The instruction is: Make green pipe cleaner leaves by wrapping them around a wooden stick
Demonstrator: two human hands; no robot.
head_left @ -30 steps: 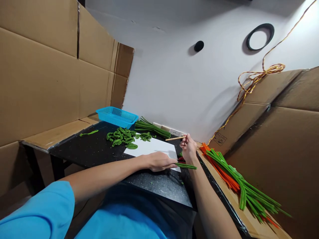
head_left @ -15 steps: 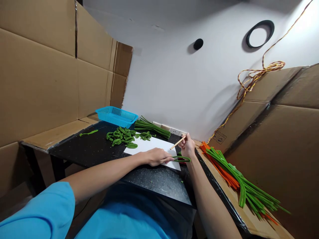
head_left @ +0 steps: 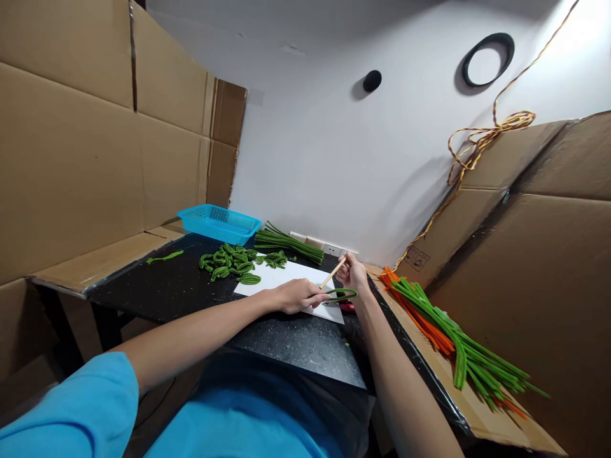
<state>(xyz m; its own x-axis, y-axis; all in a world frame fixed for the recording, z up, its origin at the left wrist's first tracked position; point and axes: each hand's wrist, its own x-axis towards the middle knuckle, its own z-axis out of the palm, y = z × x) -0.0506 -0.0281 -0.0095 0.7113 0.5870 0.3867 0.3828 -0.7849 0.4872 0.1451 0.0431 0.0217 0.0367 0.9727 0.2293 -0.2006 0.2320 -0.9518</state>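
Note:
Over the white sheet, my left hand pinches the end of a dark green pipe cleaner loop, which sticks out to the right. My right hand is closed on a thin wooden stick. The stick slants down to the left, its lower tip at my left fingers beside the loop; whether it touches them I cannot tell. Below my right hand lies a red-handled tool, partly hidden. A pile of bent green pipe cleaner loops sits left of the sheet, some resting on it.
A blue basket stands at the back left of the black table. Straight green pipe cleaners lie along the wall. Orange stems and lighter green ones rest on cardboard at right. Cardboard walls flank the table.
The stick's lower tip has come down to my left fingers and the loop. My right hand has shifted slightly left. The red-handled tool shows more now. The whole view has shifted a little.

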